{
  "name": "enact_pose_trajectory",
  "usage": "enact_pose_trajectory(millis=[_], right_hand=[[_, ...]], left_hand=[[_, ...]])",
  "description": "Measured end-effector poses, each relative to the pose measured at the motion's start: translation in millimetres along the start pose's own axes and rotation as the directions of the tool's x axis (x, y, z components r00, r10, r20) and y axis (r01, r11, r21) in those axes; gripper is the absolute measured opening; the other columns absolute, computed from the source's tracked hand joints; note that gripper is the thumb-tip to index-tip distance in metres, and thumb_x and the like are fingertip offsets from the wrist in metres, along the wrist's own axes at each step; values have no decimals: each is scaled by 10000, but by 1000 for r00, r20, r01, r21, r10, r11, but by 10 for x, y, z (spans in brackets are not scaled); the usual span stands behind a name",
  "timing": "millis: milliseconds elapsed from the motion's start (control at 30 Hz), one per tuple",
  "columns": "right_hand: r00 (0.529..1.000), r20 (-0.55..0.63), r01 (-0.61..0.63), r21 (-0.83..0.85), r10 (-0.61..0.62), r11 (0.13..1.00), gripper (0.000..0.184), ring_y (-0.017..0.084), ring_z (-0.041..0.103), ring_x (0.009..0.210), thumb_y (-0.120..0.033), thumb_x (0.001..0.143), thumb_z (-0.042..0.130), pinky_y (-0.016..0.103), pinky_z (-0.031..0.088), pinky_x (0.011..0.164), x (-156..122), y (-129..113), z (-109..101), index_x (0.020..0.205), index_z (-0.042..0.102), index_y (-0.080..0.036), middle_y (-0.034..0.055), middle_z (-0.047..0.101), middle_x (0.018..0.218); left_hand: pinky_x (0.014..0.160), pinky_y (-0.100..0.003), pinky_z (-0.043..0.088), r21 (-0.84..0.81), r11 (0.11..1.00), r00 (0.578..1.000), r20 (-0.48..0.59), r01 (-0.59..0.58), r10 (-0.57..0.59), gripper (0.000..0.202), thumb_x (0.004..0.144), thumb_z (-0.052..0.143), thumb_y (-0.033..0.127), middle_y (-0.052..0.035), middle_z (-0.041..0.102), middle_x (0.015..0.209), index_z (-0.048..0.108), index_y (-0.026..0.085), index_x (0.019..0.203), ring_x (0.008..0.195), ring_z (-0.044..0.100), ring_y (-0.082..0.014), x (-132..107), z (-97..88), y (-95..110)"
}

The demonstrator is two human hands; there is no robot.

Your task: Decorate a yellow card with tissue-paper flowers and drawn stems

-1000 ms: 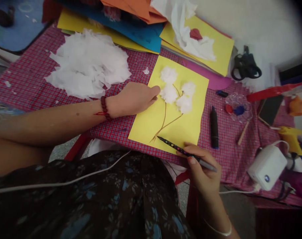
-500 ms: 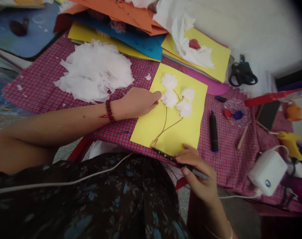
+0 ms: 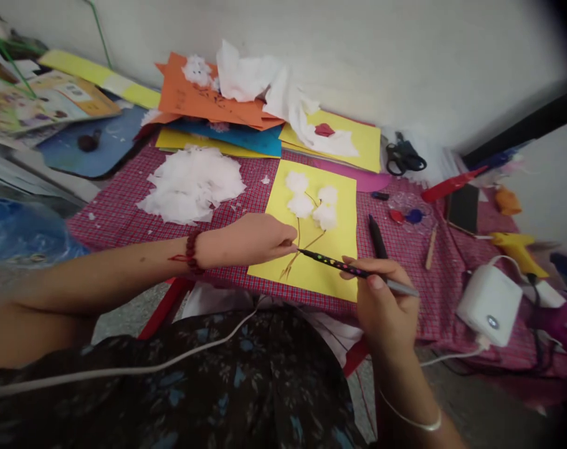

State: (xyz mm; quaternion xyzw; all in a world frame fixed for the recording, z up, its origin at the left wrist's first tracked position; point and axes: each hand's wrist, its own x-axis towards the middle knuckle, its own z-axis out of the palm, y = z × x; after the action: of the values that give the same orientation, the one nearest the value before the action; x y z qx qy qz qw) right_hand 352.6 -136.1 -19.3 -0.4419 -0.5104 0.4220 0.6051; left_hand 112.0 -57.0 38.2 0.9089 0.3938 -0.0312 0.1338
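A yellow sheet [image 3: 333, 265] lies on the table, with drawn brown stems [image 3: 306, 242] and several white tissue-paper blossoms [image 3: 300, 205] at their tops. My right hand [image 3: 386, 299] grips a slim black pen [image 3: 330, 262] with coloured spots and a grey end, pointing left over the sheet. My left hand [image 3: 250, 240] is above the sheet's left edge, its fingers curled together right at the pen's tip. Whether they pinch the tip or only touch it is hidden. Left of the sheet is a heap of white tissue pieces [image 3: 194, 187].
A thick black marker [image 3: 377, 237], a clear dish [image 3: 421, 215] with red and blue paint, and a wooden stick [image 3: 431, 248] lie on the right. Beyond are scissors [image 3: 404, 156], a yellow glue gun [image 3: 517, 249] and a white box-shaped device [image 3: 490, 302]. Coloured paper [image 3: 213, 106] is stacked behind.
My right hand has lifted the pen from the sheet's bottom edge up to my left fingertips. My left hand has shifted down the sheet, away from the blossoms. The camera view has tilted upward.
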Motion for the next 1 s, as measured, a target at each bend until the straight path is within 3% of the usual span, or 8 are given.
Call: enact_pose_trajectory(millis=[200,433,667,733,833,900,1000], right_hand=[[1000,22,15,-2,-15,1000,123,221,714,850,-304,866,655,506,463,1028,-109,-56,-95,952,708,-233,38,739,847],[999,-11,46,2,-46,999,137,228,715,834,-347,855,673,504,482,1011,-182,-133,-198,932,705,-239,48,749,871],[998,68,11,2,-11,1000,137,179,716,803,-311,868,676,348,549,821,-203,-93,-261,970,703,-225,40,743,916],[997,77,-33,39,30,999,135,159,707,743,-321,857,691,311,552,743,-198,-110,-252,948,704,-222,31,738,878],[995,69,-80,164,69,983,182,149,677,636,-394,830,711,306,558,681,-191,-131,-224,904,684,-229,-9,700,697],[993,85,-100,272,80,957,214,154,672,623,-437,822,713,317,565,674,-193,-134,-209,909,662,-249,-34,676,629],[990,107,-125,368,92,921,217,151,676,639,-443,816,724,312,568,662,-215,-144,-197,918,657,-264,-40,694,647]], left_hand=[[502,-280,213,96,995,999,46,-15,11,299,994,453,367,-64,686,722,676,174,946,593,577,-168,-55,-111,265],[485,-274,227,192,981,1000,5,-19,19,308,994,445,351,-74,678,703,670,152,930,597,624,-167,-66,-147,417],[548,-273,328,175,984,999,-10,-39,42,251,951,478,283,-93,681,718,687,153,903,630,617,-200,-61,-133,556],[568,-266,340,75,996,999,19,-47,46,198,924,514,263,-72,673,729,676,153,893,625,591,-179,-68,-192,601],[578,-239,357,-241,968,993,73,-74,94,207,869,619,336,-8,643,742,643,161,976,606,536,-134,-96,-298,641],[593,-228,388,-478,875,993,49,-72,108,340,891,588,431,12,623,758,605,163,1101,618,524,-120,-112,-338,653],[714,-262,477,-720,687,995,-96,-97,40,459,1000,336,493,-59,657,930,537,154,1235,774,594,-140,-90,-325,702]])
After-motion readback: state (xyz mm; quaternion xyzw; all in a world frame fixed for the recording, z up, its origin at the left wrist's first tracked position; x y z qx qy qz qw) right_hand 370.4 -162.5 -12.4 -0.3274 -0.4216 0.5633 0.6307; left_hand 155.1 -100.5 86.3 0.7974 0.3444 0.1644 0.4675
